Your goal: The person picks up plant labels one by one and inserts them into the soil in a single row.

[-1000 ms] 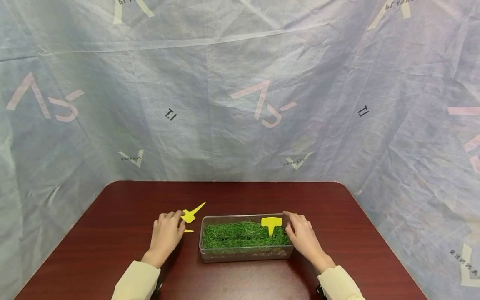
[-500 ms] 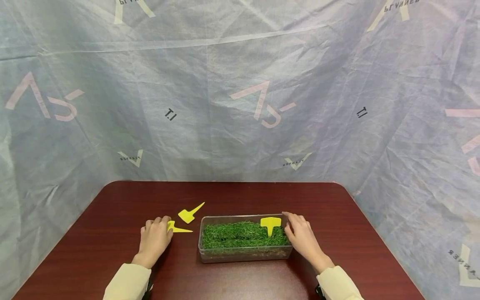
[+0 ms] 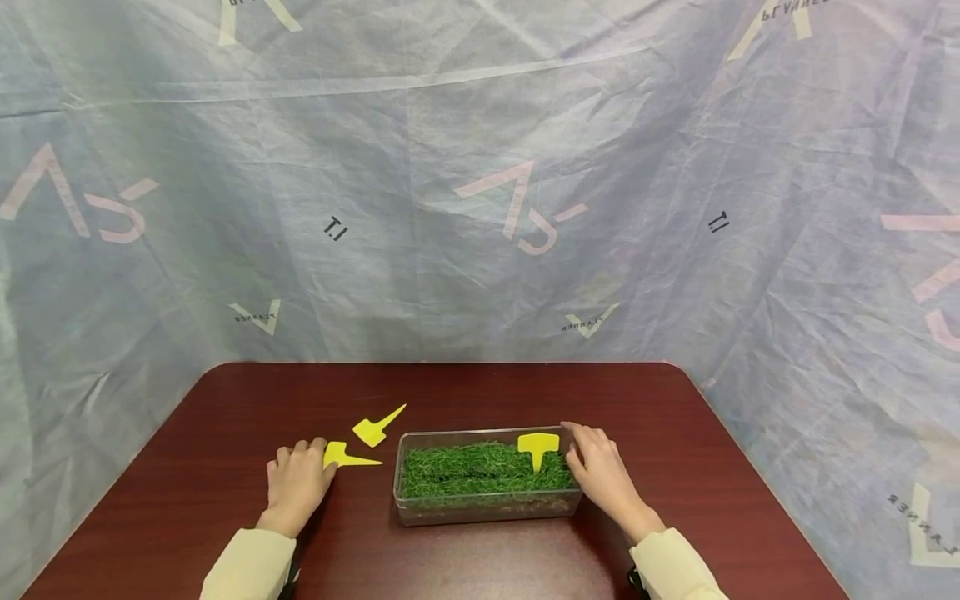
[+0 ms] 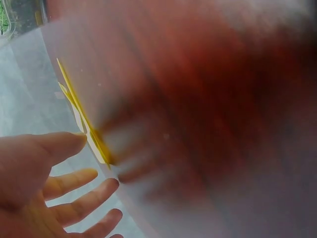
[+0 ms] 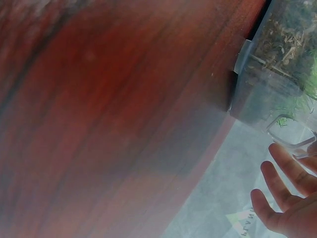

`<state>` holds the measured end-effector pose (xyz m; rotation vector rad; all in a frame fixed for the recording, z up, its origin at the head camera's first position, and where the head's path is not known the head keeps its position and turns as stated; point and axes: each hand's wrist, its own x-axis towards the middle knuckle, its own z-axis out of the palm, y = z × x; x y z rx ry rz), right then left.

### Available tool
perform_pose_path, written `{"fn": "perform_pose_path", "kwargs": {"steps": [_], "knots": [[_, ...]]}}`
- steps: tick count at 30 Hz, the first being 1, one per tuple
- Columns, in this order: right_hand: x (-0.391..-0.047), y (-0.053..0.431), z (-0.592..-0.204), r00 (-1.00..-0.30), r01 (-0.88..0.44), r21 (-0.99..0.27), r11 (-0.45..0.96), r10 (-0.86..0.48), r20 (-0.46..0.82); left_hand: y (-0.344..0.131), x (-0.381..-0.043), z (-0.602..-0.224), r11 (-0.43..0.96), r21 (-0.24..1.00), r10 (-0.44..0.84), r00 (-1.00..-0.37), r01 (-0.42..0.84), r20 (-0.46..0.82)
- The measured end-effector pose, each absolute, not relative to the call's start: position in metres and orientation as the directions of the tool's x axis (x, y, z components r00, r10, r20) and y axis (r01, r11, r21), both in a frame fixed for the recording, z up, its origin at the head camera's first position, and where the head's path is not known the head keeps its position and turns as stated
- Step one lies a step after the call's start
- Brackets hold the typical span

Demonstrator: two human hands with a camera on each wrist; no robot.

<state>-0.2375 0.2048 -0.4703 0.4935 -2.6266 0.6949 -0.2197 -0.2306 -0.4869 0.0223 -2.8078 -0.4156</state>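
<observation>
My left hand (image 3: 296,483) rests low on the left of the table, thumb and fingertips right at the broad head of a yellow T-shaped plant label (image 3: 339,455). That label lies flat, its spike pointing right. In the left wrist view the fingers are spread loosely beside the yellow labels (image 4: 72,94). A second yellow plant label (image 3: 370,432) lies just behind. My right hand (image 3: 603,477) touches the right end of a clear plastic tub (image 3: 487,512), index finger at its back corner, other fingers extended in the right wrist view. A third label (image 3: 538,442) stands upright in the tub's grass (image 3: 472,467).
The dark red wooden table (image 3: 450,392) has rounded far corners. Grey fabric (image 3: 420,250) with printed letters hangs around it on the back and both sides. Brownish bits (image 5: 287,47) show through the tub wall below the grass.
My left hand has moved left and toward me, away from the farther label to the nearer one, uncovering both. The right hand stays at the tub's end.
</observation>
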Motion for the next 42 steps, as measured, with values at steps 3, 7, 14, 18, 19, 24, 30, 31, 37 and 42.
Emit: {"fn": "perform_pose_path", "kwargs": {"steps": [3,7,14,18,19,24,30,31,37,42], "knots": [[-0.238,0.204,-0.471,-0.868,-0.422,-0.396,0.815,-0.237,0.437,-0.231,-0.219,-0.487,0.958,0.287,-0.064,-0.954,0.024,0.294],[-0.239,0.204,-0.472,-0.868,-0.423,-0.397,0.815,-0.239,0.435,-0.230,-0.219,-0.487,0.961,0.274,-0.054,-0.954,0.031,0.296],[-0.240,0.204,-0.471,-0.875,-0.418,-0.401,0.815,-0.242,0.420,-0.229,-0.220,-0.488,0.963,0.269,-0.056,-0.953,0.027,0.297],[-0.239,0.204,-0.471,-0.875,-0.418,-0.401,0.816,-0.241,0.420,-0.227,-0.220,-0.487,0.960,0.278,-0.070,-0.954,0.014,0.292],[-0.239,0.204,-0.471,-0.874,-0.418,-0.400,0.816,-0.241,0.421,-0.227,-0.220,-0.487,0.960,0.280,-0.072,-0.954,0.013,0.290],[-0.239,0.204,-0.471,-0.871,-0.420,-0.395,0.817,-0.241,0.428,-0.226,-0.220,-0.486,0.955,0.297,-0.074,-0.957,0.013,0.279],[-0.239,0.204,-0.471,-0.872,-0.419,-0.401,0.815,-0.239,0.426,-0.226,-0.222,-0.485,0.942,0.334,-0.081,-0.958,0.016,0.275],[-0.239,0.204,-0.471,-0.873,-0.419,-0.401,0.815,-0.238,0.426,-0.226,-0.222,-0.484,0.941,0.337,-0.082,-0.958,0.015,0.273],[-0.239,0.205,-0.471,-0.873,-0.419,-0.404,0.813,-0.239,0.425,-0.225,-0.221,-0.480,0.940,0.342,-0.093,-0.966,-0.005,0.242],[-0.239,0.206,-0.471,-0.871,-0.419,-0.400,0.815,-0.237,0.430,-0.221,-0.220,-0.476,0.944,0.326,-0.119,-0.973,-0.050,0.196]]}}
